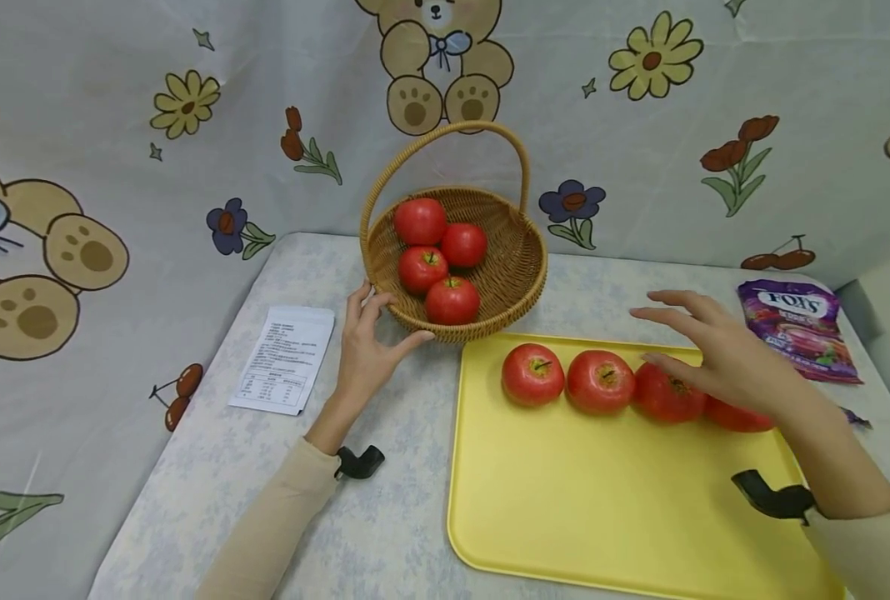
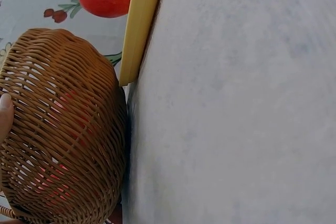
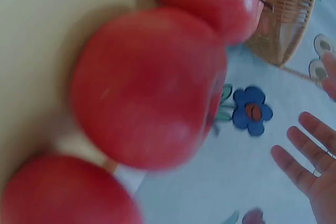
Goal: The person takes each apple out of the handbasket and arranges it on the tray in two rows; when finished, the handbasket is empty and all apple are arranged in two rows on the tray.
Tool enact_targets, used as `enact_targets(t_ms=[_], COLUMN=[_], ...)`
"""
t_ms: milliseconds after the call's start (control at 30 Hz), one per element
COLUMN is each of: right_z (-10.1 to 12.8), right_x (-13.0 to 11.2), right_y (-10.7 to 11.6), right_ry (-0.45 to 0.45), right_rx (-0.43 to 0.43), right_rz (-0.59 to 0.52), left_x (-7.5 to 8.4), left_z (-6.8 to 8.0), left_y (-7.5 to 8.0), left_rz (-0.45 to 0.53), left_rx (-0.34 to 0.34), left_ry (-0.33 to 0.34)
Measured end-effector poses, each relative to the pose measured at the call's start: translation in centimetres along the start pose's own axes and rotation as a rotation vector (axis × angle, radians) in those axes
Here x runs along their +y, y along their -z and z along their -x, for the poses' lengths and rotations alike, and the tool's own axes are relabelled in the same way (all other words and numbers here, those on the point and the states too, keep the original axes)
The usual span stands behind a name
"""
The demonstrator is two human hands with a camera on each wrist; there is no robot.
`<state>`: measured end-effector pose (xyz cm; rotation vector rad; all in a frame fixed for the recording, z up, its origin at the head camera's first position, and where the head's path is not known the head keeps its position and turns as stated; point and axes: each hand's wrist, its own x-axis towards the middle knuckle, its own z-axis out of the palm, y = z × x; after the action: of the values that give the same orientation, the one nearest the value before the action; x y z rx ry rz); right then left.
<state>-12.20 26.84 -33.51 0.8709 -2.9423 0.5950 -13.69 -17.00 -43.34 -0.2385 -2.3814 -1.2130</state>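
My left hand holds the near left rim of a round wicker basket, its fingers at the edge and its thumb along the outside. Several red apples lie inside, toward the basket's left, under a tall arched handle. In the left wrist view one fingertip rests on the woven side. My right hand has its fingers spread and nothing in them, over a row of apples along the tray's far edge. It partly hides the two rightmost apples.
The yellow tray takes up the table's right half, its far edge close to the basket. A purple candy bag lies at the far right and a white printed packet on the left. A patterned cloth hangs behind.
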Motion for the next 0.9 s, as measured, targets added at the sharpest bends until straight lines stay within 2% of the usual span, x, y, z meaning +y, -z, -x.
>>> enact_targets(t_ms=[233, 567, 700, 900], right_z=[-5.0, -12.5, -15.7, -19.9], right_x=[-3.5, -7.1, -8.1, -9.3], right_y=[-1.8, -4.0, -4.9, -6.2], right_ry=[0.103, 0.333, 0.378, 0.344], right_rx=[0.003, 0.044, -0.031, -0.234], right_rz=[-0.067, -0.184, -0.219, -0.217], left_x=[0.1, 0.0, 0.0, -0.1], left_z=[0.0, 0.0, 0.0, 0.0], left_y=[0.0, 0.0, 0.1, 0.0], left_rz=[-0.005, -0.010, -0.016, -0.027], left_rx=[0.006, 0.009, 0.003, -0.008], left_ry=[-0.004, -0.009, -0.017, -0.018])
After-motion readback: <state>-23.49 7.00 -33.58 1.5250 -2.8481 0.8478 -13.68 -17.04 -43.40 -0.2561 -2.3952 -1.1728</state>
